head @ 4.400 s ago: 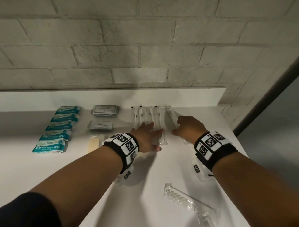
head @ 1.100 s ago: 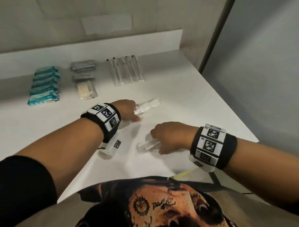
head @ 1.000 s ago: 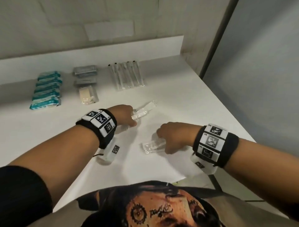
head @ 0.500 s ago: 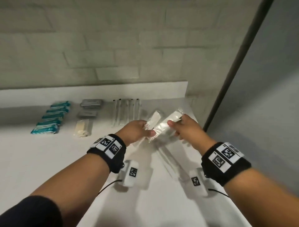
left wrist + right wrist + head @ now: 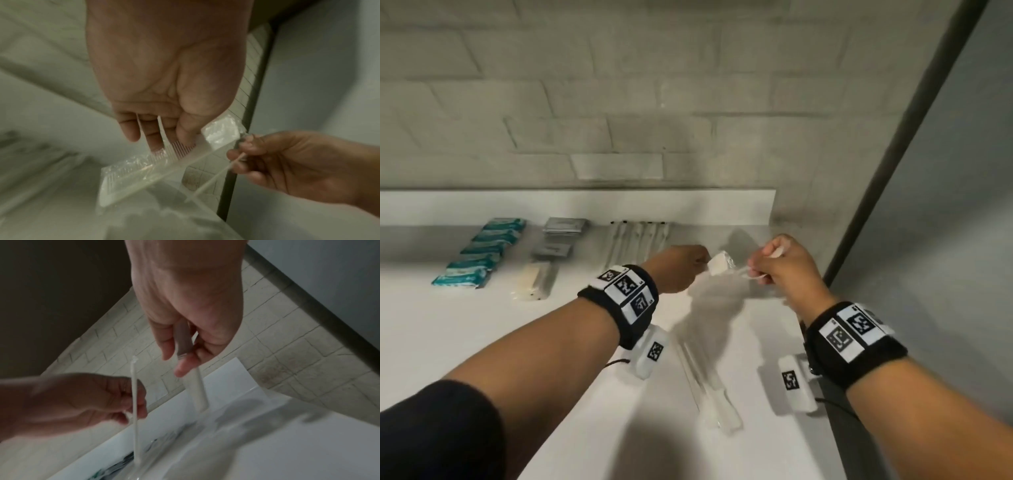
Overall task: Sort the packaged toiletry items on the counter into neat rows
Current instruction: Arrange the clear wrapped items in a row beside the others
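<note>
Clear plastic wraps each comb, and in the head view both hands are raised above the white counter (image 5: 465,342) near its back right corner. The left hand (image 5: 674,269) pinches one wrapped comb (image 5: 719,268) by its end; the right hand (image 5: 786,270) has its fingers curled round a second one, mostly hidden behind the knuckles. A third wrapped comb (image 5: 709,387) lies loose on the counter nearer the body. Rows already stand along the back: teal packets (image 5: 482,250), grey sachets (image 5: 561,236), a pale soap bar (image 5: 536,279) and wrapped toothbrushes (image 5: 640,240).

From the left wrist, thumb and fingers (image 5: 152,138) clamp the comb (image 5: 164,162) across its teeth, wrapper crinkling; the right hand (image 5: 287,165) nips the thin edge of its own comb.

From the right wrist, the fingers (image 5: 170,344) close on a wrapped comb (image 5: 195,392) that hangs down towards the counter, and the left hand (image 5: 82,399) holds its comb edge-on. Blur hides finer detail.

To set these down well, I would judge it best to lay each comb flat just right of the toothbrushes, parallel to them, back ends level, releasing only once the slippery wrapper rests on the surface, then fetch the loose one.
</note>
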`<state>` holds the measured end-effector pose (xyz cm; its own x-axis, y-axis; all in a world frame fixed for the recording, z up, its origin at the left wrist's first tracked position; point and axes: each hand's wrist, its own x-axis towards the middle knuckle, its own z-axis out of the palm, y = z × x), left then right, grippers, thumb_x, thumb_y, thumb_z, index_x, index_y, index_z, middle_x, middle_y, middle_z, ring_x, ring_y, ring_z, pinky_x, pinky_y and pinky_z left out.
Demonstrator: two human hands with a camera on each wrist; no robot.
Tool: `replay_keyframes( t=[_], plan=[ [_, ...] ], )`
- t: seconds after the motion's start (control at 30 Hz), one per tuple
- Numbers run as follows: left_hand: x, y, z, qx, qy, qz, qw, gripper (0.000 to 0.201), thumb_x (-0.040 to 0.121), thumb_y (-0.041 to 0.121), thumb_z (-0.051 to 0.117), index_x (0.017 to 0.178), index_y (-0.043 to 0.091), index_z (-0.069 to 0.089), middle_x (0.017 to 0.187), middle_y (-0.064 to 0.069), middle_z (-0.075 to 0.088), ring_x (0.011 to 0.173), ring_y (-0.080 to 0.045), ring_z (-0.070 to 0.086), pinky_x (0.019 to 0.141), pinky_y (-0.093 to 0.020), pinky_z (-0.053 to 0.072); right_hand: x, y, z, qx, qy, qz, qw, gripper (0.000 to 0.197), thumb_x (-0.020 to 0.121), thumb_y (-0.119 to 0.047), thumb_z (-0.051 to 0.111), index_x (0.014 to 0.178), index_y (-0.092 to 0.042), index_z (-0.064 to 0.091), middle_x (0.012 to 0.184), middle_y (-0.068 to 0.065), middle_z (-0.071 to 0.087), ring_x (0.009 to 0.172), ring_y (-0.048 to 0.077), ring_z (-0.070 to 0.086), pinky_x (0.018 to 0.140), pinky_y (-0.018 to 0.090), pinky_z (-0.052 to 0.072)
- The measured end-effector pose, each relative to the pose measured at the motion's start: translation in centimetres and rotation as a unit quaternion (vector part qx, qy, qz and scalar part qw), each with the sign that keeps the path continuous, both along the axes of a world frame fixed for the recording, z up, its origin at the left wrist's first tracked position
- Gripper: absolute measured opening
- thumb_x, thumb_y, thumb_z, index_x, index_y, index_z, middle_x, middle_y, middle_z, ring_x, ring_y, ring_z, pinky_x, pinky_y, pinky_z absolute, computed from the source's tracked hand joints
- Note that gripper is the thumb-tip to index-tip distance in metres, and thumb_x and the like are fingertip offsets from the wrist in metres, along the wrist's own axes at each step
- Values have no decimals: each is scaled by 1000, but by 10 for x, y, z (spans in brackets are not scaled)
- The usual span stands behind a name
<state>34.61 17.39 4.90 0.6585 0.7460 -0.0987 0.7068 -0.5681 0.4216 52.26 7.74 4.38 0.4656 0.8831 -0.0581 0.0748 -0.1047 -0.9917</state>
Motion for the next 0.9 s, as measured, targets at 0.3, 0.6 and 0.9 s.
replay_keyframes(
  t=[0.3,0.6,0.9],
  plan=[
    [-11,43,-39,17,76,-29,996,49,92,6,37,112,37,69,137,11,55,132,-11,45,106,-22,33,22,24,-55,-174,-233,243,925,45,83,11,45,90,-30,63,138,-9,53,106,16,64,77,31,52],
    [8,38,-63,60,193,-105,974,54,83,53,59,129,26,52,127,3,60,117,-25,55,97,-36,44,11,73,-51,-307,-483,187,798,64,86,-52,60,133,-10,51,134,9,56,121,26,54,99,31,44],
    [8,67,-54,97,245,-54,963,52,86,49,62,132,27,52,125,0,61,116,-24,56,90,-32,41,-8,106,-50,-249,-490,321,771,72,76,-16,77,141,-16,47,148,5,44,132,27,45,109,33,37]
  ],
)
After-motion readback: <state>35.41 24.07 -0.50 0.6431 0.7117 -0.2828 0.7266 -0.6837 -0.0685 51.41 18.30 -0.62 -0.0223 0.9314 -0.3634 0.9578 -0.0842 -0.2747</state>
